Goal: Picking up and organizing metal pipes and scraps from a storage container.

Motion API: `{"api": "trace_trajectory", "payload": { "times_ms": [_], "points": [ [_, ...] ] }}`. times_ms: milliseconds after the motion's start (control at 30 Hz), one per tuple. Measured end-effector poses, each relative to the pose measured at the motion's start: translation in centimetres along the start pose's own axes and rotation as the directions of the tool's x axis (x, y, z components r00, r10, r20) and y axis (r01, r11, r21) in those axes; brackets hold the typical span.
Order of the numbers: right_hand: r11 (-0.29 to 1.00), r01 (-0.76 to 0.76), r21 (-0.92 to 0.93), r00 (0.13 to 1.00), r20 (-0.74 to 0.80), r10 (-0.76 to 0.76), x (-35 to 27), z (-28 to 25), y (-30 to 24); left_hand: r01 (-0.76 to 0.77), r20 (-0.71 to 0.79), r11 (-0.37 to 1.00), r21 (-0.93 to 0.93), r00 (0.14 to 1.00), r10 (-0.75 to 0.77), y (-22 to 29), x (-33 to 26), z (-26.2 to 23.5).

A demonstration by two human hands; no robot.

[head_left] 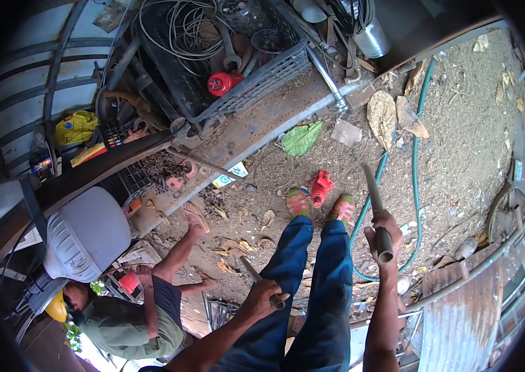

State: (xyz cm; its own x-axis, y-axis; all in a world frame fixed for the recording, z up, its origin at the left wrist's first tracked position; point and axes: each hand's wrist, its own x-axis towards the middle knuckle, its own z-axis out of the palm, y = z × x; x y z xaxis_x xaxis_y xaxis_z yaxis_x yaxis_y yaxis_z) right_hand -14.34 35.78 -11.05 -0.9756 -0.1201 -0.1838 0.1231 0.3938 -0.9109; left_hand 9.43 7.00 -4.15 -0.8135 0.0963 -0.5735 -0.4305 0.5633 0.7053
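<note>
My left hand (259, 300) is closed round a thinner, shorter-looking metal pipe (249, 270), held over my left thigh with its open end toward me. In my right hand (389, 234) is a thicker grey metal pipe (372, 187), its hollow end facing me and its far end pointing up and away. The two pipes are apart. On the dirt ground between my feet stands a red bottle jack (321, 188), touched by neither hand.
A green hose (420, 186) loops over the ground at right. Ahead is a workbench with a black crate (256, 87) of wire and tools. Another person (129, 325) crouches at lower left beside a big white bulb lamp (92, 232). Rusty corrugated sheet (461, 310) lies at lower right.
</note>
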Motion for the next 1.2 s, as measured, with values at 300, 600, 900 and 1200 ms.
{"api": "trace_trajectory", "payload": {
  "times_ms": [300,600,900,1200],
  "points": [
    [0.997,-0.056,-0.055,0.979,-0.201,0.044,-1.8,-1.4,-4.1,-0.039,0.009,0.986,0.165,0.999,0.038,0.8,1.0,1.7],
    [0.781,-0.317,-0.538,0.945,-0.113,0.306,-1.1,-5.4,-3.5,0.090,-0.031,0.990,0.108,0.996,-0.087,-1.3,-0.1,2.9],
    [0.880,-0.063,-0.470,0.962,0.205,0.179,0.9,-6.7,-4.6,0.105,0.017,0.986,0.126,0.994,-0.108,-1.5,0.0,2.8],
    [0.848,-0.397,-0.352,0.918,-0.142,0.372,0.7,-7.7,-1.4,0.129,0.039,0.984,0.126,0.990,-0.134,-0.4,0.8,3.2]
  ]
}}
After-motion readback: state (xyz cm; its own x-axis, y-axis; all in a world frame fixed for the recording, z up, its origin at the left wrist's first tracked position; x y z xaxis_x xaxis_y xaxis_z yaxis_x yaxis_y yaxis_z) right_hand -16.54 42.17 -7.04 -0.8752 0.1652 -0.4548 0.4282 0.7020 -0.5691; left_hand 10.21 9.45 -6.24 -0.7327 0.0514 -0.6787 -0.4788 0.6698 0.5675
